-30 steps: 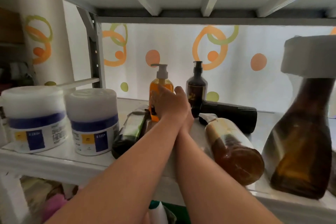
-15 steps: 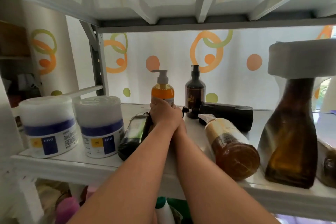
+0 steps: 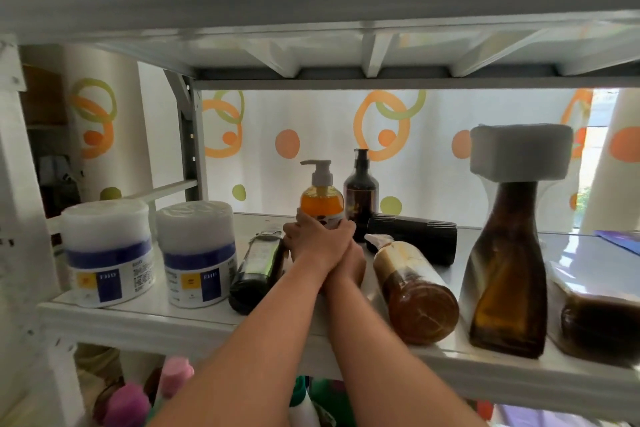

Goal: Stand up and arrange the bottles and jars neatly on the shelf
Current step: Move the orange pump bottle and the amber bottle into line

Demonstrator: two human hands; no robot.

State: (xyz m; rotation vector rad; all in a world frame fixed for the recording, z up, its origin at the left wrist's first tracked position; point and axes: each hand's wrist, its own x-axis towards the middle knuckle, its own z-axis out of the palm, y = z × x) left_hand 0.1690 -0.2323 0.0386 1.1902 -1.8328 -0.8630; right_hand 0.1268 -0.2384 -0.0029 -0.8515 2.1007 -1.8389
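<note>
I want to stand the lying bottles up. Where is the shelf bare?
Bare shelf lies at the back right, behind the tall brown bottle. A smaller patch shows between the white jars and the orange pump bottle that the left hand grips. The middle front is crowded.

Nine containers on the shelf (image 3: 138,319): two jars, seven bottles.
Dial centred mid-shelf. Two white jars at 9: left jar (image 3: 108,253), right jar (image 3: 198,253). Three bottles upright: orange pump bottle (image 3: 321,200) at 12, dark pump bottle (image 3: 361,191) at 1, white-capped amber bottle (image 3: 509,274) at 3. Four lying: green-labelled bottle (image 3: 258,270) at 9, black bottle (image 3: 415,239) at 2, amber pump bottle (image 3: 415,291) at 4, brown bottle (image 3: 599,319) at 4, cut by the frame edge.
</note>
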